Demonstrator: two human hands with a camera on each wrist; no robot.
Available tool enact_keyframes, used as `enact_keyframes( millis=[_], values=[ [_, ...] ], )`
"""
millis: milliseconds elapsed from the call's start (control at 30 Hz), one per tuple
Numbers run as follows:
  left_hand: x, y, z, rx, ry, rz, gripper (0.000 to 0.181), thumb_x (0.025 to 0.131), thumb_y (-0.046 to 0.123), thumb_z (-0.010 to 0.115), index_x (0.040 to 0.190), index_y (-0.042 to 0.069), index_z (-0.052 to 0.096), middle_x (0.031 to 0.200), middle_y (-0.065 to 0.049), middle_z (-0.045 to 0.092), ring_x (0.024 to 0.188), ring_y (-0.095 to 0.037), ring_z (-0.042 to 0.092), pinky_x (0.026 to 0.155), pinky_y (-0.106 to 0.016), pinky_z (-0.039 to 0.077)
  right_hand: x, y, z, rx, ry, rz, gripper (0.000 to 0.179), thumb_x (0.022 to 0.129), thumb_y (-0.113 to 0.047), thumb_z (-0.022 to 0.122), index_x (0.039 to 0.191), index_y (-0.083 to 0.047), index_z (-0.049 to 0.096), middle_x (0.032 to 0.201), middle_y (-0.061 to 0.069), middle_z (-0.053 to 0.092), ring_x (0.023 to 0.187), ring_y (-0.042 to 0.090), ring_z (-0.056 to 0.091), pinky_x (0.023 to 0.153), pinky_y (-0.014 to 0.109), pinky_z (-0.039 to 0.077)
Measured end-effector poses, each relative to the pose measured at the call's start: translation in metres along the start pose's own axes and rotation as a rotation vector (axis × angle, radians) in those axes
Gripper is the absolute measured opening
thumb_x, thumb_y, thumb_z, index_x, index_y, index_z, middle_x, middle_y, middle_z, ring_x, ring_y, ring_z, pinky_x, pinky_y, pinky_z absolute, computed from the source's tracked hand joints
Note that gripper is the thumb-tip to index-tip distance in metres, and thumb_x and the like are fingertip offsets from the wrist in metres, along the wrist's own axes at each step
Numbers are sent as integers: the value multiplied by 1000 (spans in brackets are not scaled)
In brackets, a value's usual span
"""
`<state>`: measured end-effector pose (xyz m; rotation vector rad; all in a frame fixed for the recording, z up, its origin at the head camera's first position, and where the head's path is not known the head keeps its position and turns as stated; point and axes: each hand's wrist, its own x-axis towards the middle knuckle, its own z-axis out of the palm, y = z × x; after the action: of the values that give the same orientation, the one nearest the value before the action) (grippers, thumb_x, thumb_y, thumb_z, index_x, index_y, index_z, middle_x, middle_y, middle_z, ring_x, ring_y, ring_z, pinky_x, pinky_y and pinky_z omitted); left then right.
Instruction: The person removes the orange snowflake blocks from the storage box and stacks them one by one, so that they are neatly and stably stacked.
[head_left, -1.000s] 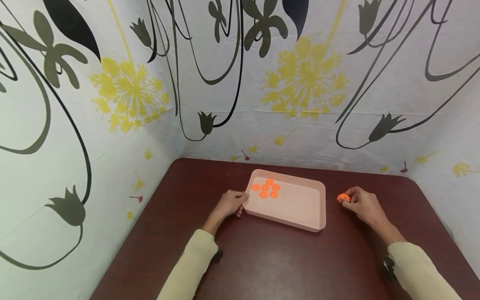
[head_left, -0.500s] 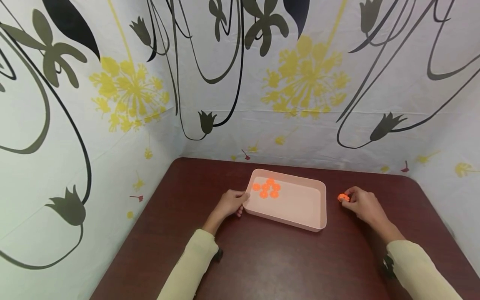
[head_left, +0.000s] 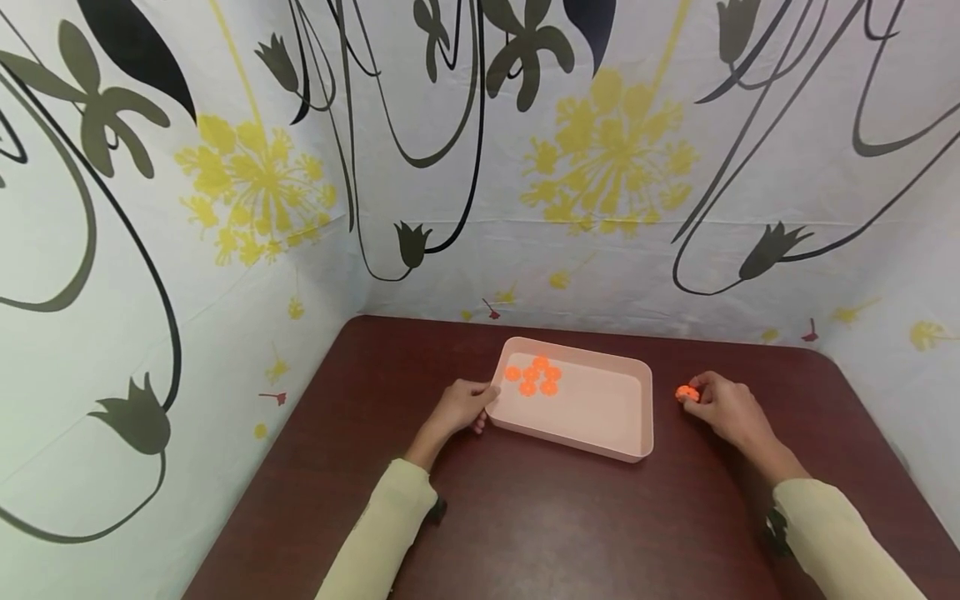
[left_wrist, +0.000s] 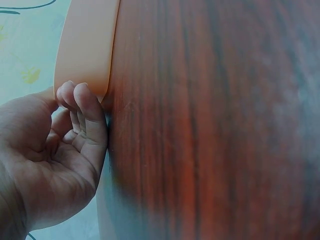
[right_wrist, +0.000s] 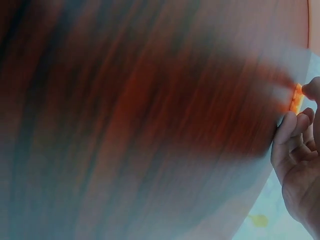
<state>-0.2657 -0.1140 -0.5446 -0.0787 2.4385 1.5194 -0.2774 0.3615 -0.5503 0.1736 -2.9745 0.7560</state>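
A shallow pink tray [head_left: 600, 450] lies slightly turned on the table. My left hand [head_left: 459, 407] grips its near left corner, thumb over the rim; the left wrist view has the fingers [left_wrist: 89, 107] against the tray's outer wall [left_wrist: 85, 45]. Inside the tray, toward its left end, several flat orange flower-like discs [head_left: 530, 375] lie in a cluster. Right of the tray, my right hand [head_left: 727, 408] pinches a small stack of orange pieces [head_left: 686, 393] of the same look between thumb and fingers, close over the table. In the right wrist view the orange pieces [right_wrist: 297, 99] show at the fingertips.
The dark reddish-brown table [head_left: 585, 533] has rounded back corners. Patterned white fabric [head_left: 450, 208] with yellow and grey flowers hangs behind it and along both sides. A dark band [head_left: 777, 532] shows at the right sleeve.
Both hands and the tray hold the same places. The orange pieces in my right hand tilt slightly between the fingertips.
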Motion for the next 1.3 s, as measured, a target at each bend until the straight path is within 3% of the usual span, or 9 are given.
enact_keyframes(
  millis=[233, 433, 633, 800, 1033, 1300],
  values=[
    [-1, 1, -1, 3, -3, 7, 42, 104, 39, 67, 133, 9, 73, 65, -2, 60, 53, -12, 59, 52, -28, 61, -3, -12, -3, -21, 93, -40, 43, 95, -29, 78, 120, 3, 64, 73, 3, 63, 63, 15, 53, 55, 28, 41],
    [-2, 1, -1, 14, 5, 5, 42, 104, 40, 66, 133, 9, 73, 65, -2, 60, 53, -13, 59, 52, -27, 61, -2, -38, -1, -20, 172, -133, 42, 100, -34, 74, 128, -5, 62, 74, 1, 62, 61, 11, 52, 57, 28, 40],
    [-1, 0, -1, 13, 5, 6, 39, 105, 39, 66, 129, 9, 74, 65, -2, 60, 52, -12, 59, 52, -27, 61, -1, -67, 7, 28, 218, -224, 43, 96, -29, 80, 132, -16, 61, 72, -4, 57, 57, 6, 45, 54, 24, 36],
    [-1, -1, 0, 7, -1, 4, 40, 105, 39, 66, 130, 9, 74, 65, -2, 61, 52, -12, 59, 52, -28, 61, -1, -89, 11, 77, 216, -245, 49, 93, -30, 83, 135, -18, 62, 78, -3, 59, 59, 7, 47, 52, 24, 37],
    [-1, -1, 0, 7, -2, 14, 40, 105, 39, 66, 130, 9, 74, 65, -2, 60, 52, -12, 59, 52, -28, 61, 0, -112, 20, 94, 227, -227, 68, 88, -22, 88, 147, -21, 56, 103, 4, 60, 70, 11, 50, 54, 26, 39],
    [-2, 1, 0, 6, 1, 26, 40, 105, 38, 66, 130, 8, 74, 65, -2, 60, 52, -12, 58, 52, -28, 61, 0, -133, 37, 181, 167, -200, 71, 88, -21, 87, 150, -21, 54, 104, 10, 60, 68, 14, 53, 56, 27, 43]
  ],
)
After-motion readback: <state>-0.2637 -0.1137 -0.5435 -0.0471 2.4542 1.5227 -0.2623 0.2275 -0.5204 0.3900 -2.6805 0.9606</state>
